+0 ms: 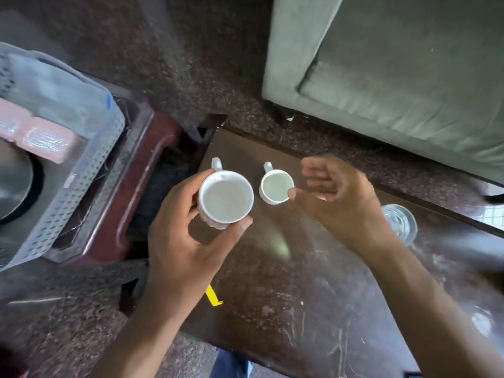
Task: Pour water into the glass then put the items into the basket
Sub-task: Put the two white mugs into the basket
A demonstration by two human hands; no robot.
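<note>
My left hand (pixel 180 227) grips a white cup (pixel 225 199) around its body, held above the dark table's left end, handle pointing away from me. A second, smaller-looking white cup (pixel 276 186) stands on the table (pixel 286 282) just to the right. My right hand (pixel 338 195) hovers beside it with fingers apart, thumb tip touching or almost touching its rim. A clear glass (pixel 401 222) stands to the right of my right wrist. The grey perforated basket (pixel 90 170) sits at the left on a dark red stool.
The basket holds a pink packet (pixel 43 137) and a dark round metal item (pixel 13 186). A green sofa (pixel 395 77) fills the upper right. A yellow strip (pixel 212 296) lies at the table's left edge. Another clear glass object (pixel 482 323) is at the far right edge.
</note>
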